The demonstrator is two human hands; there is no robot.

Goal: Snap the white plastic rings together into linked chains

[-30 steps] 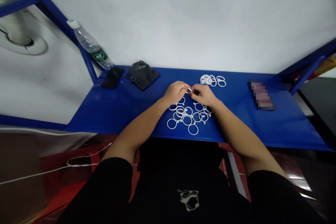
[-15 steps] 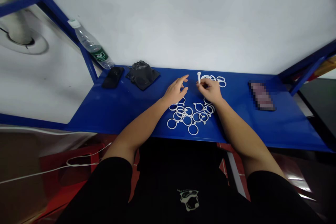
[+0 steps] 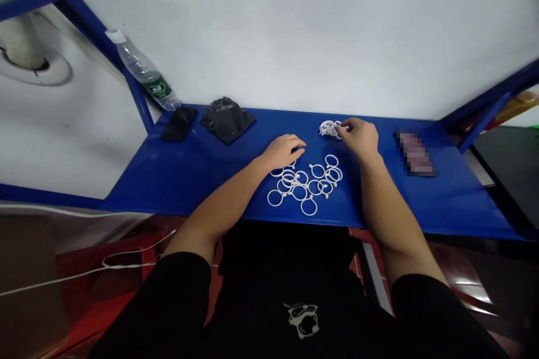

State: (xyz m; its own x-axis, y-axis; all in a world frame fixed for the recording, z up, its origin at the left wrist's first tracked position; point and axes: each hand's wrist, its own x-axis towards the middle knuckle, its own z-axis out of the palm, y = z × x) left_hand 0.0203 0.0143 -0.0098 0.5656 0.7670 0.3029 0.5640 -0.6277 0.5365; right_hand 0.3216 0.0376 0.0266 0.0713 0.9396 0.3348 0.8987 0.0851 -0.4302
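Observation:
Several loose white plastic rings lie in a heap near the front of the blue shelf. My left hand rests at the heap's far left corner, fingers stretched forward and holding nothing. My right hand has reached to the back, where its fingertips touch a small pile of white rings. Whether a ring is still pinched in those fingers is hidden.
A plastic water bottle leans on the blue frame at the back left. A black phone and a crumpled black bag lie beside it. A blurred flat object sits at the right. A white wall stands behind.
Both hands were pinching one ring together; they parted. My right hand carried the ring back and right to the far pile, and my left hand lowered towards the heap.

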